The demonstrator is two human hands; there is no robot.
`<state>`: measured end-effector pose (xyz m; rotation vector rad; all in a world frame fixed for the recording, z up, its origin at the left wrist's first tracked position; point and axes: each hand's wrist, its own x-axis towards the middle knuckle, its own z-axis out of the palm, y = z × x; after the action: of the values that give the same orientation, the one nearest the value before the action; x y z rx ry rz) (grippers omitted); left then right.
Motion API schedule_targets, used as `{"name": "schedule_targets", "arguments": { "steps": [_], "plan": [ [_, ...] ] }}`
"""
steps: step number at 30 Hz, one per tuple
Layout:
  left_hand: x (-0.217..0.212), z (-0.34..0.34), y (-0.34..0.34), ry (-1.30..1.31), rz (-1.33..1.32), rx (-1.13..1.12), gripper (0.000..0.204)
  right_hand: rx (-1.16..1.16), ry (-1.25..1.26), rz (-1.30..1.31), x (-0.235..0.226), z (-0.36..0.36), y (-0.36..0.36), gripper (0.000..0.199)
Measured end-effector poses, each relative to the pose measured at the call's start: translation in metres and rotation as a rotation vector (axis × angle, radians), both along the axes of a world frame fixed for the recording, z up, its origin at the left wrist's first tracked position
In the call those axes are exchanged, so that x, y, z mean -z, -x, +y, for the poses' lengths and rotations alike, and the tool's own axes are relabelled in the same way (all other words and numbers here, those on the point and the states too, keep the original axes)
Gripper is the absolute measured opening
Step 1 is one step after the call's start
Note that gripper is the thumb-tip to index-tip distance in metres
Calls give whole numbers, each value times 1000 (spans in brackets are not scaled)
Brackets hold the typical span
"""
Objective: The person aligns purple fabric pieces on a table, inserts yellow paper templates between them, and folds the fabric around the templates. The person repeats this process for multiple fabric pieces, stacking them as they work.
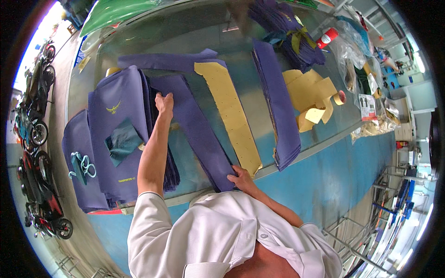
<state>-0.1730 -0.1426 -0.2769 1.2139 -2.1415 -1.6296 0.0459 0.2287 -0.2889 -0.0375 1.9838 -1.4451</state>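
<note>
A long purple fabric strip [194, 120] lies slanted across the table before me. My left hand [165, 104] has its fingers closed at the strip's left edge, near the far end. At the near right corner, my right hand [243, 180] pinches the strip's edge, its thumb on top. Left of the strip is a stack of purple fabric panels [118, 92] with a yellow-green emblem; a dark teal cloth piece [123, 141] rests on it. Just right of the strip lies a yellow perforated pattern piece [227, 111] on purple fabric.
Another purple strip [167, 60] lies crosswise beyond. Farther right are stacked purple strips [278, 102], yellow paper pieces [310, 90], a tape roll [340, 97] and a red can [327, 38]. A face mask [82, 167] sits at the left. Motorbikes [39, 185] stand beyond the table.
</note>
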Motion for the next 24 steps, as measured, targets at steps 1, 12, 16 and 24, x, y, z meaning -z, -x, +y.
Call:
{"name": "schedule_targets", "arguments": {
  "steps": [1,12,16,24],
  "plan": [
    [-17,19,1,179,-106,74,51,40,11,-12,2,1,0,40],
    [-3,160,-89,-416,232,503,35,127,-646,631,-48,19,51,45],
    [1,215,-112,-435,-44,438,53,149,-757,604,-28,28,75,49],
    [-21,240,-121,-621,-239,347,69,234,-534,585,22,45,89,32]
  ]
}}
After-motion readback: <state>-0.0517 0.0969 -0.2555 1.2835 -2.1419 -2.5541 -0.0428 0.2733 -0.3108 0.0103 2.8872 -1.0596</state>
